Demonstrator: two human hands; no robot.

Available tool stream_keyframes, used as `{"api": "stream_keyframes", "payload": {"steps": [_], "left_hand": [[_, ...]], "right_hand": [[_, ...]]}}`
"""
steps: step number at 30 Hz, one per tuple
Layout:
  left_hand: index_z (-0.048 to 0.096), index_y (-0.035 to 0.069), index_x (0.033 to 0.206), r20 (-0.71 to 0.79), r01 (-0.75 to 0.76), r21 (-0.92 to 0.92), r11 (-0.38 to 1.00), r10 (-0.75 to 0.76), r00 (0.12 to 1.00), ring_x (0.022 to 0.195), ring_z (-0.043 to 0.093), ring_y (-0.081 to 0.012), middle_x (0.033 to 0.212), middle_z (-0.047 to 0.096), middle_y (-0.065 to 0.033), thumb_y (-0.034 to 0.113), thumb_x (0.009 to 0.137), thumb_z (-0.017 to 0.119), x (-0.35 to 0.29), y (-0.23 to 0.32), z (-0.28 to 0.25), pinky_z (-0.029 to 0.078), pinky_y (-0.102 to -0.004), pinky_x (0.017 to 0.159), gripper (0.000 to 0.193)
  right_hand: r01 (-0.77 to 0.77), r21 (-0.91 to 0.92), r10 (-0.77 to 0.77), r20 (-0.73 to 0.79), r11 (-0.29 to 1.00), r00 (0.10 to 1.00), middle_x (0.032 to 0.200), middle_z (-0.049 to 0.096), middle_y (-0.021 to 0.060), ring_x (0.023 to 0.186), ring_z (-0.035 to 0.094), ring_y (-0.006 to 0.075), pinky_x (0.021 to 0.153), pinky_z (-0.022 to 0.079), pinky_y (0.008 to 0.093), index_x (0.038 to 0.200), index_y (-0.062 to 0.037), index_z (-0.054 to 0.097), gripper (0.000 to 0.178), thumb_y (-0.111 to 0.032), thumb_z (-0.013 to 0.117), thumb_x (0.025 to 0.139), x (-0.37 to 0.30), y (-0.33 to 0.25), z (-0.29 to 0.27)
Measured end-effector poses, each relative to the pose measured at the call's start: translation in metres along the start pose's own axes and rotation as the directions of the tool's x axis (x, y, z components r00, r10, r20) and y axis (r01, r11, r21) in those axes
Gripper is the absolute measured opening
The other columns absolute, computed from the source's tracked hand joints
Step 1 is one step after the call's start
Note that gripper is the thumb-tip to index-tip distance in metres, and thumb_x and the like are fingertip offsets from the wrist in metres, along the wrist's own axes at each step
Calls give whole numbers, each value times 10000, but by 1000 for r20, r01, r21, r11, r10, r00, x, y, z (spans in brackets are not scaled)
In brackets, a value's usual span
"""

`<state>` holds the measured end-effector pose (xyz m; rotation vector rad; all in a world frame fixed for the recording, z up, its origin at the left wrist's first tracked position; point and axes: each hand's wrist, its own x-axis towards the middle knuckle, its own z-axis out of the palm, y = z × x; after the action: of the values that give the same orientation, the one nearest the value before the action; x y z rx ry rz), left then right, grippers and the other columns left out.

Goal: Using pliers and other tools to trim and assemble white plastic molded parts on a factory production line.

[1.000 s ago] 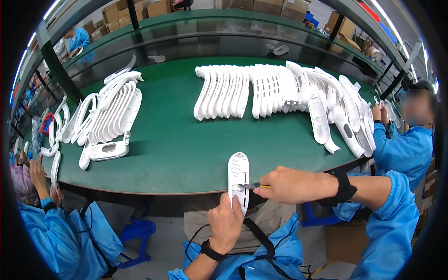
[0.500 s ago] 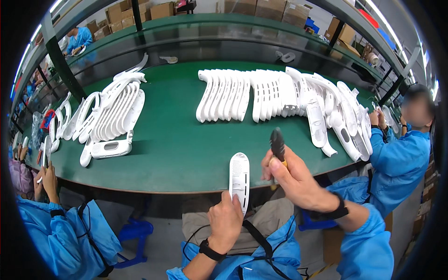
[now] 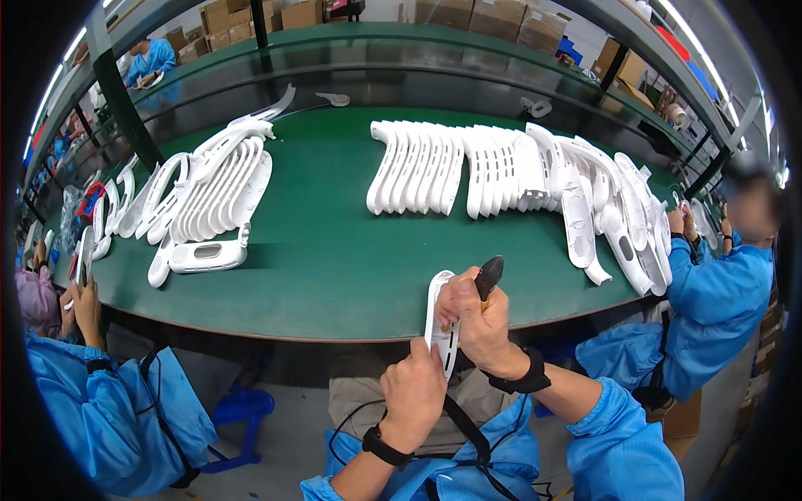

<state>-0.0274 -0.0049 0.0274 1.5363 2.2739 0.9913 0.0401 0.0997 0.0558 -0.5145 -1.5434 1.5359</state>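
Observation:
My left hand (image 3: 415, 384) is closed round the near end of a long white perforated plastic cover (image 3: 434, 301), held upright at the table's front edge. My right hand (image 3: 480, 330) is over the cover's right side, its fingers at the part. Closed in that right hand is a dark tool with a touch of yellow (image 3: 490, 275); its dark end points up, and its working end is hidden behind the fingers, so its exact kind cannot be made out. Both wrists wear black bands.
Rows of white plastic covers (image 3: 418, 167) stand on the green table (image 3: 309, 284), with a loose heap of white parts (image 3: 622, 209) to their right. Another stack (image 3: 221, 188) lies left. Co-workers in blue (image 3: 727, 292) sit on both sides.
My right hand has come down and left with the dark tool, from beside the cover onto it. The cover and my left hand have shifted slightly right, and the cover has tilted.

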Motion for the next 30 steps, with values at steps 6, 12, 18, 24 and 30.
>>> {"api": "stream_keyframes", "payload": {"steps": [6, 12, 18, 24, 30], "left_hand": [[491, 13, 806, 3, -8, -5, 1000, 8, 1000, 493, 610, -389, 546, 593, -191, 147, 902, 587, 0, -1, -2, 482, -487, 463, 191], [490, 10, 804, 0, -13, -15, 1000, 13, 1000, 491, 606, -393, 544, 589, -196, 137, 900, 589, 2, 0, -2, 476, -487, 456, 187], [501, 5, 792, 1, -5, -54, 999, 5, 1000, 493, 602, -401, 543, 587, -202, 140, 901, 590, 2, -1, -3, 475, -496, 464, 196], [510, -3, 794, 31, 26, -70, 997, -24, 999, 514, 606, -412, 560, 592, -218, 146, 903, 588, 3, -5, -1, 476, -508, 484, 201], [548, -33, 823, 22, 54, -183, 982, -51, 998, 593, 604, -464, 632, 601, -271, 145, 903, 572, 10, -3, -5, 475, -533, 545, 197]], "right_hand": [[37, 3, -37, 6, 999, 999, 647, 392, 12, 582, 371, 99, 540, 385, 265, 797, -72, 358, 309, -255, 421, 1038, 2, -4, 3], [50, -25, -50, 12, 998, 999, 646, 390, 13, 584, 364, 100, 537, 378, 269, 791, -72, 358, 314, -255, 419, 1038, 1, 1, 2], [69, -28, -70, -8, 997, 998, 636, 385, 12, 576, 359, 98, 528, 372, 269, 787, -73, 352, 317, -256, 415, 1039, -4, 5, 1], [11, -59, -18, -122, 998, 992, 620, 370, -4, 552, 347, 84, 506, 360, 257, 787, -75, 340, 323, -262, 406, 1042, 2, 14, 6], [22, -175, -67, -252, 984, 966, 601, 364, -20, 530, 363, 76, 484, 350, 247, 779, -79, 348, 328, -265, 419, 1039, 11, 14, 12]]}}
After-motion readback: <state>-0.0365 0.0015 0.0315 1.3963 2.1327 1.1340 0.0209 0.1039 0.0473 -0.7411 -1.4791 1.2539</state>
